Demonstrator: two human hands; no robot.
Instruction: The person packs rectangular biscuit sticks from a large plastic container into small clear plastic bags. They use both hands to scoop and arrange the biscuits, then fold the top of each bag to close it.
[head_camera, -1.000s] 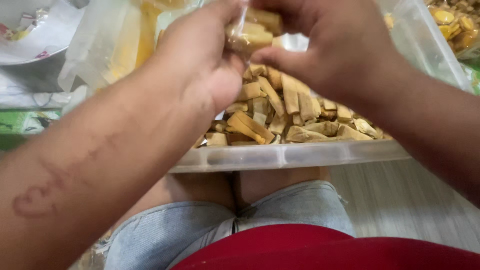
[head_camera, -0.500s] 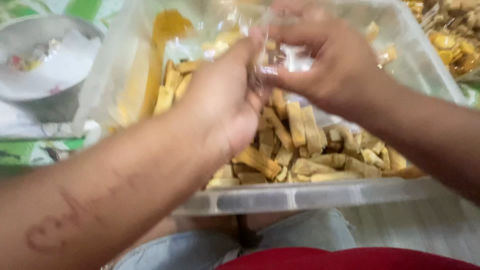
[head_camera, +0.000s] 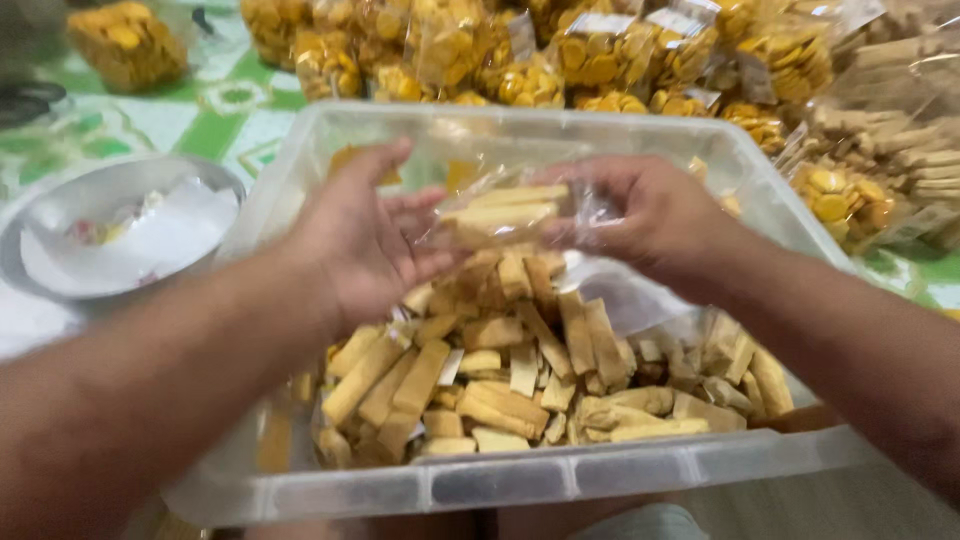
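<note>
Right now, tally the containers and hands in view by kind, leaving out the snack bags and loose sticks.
Clear plastic tub: 1
Metal bowl: 1
Small clear bag of sticks held over the tub: 1
Hands, left hand and right hand: 2
Total: 5
</note>
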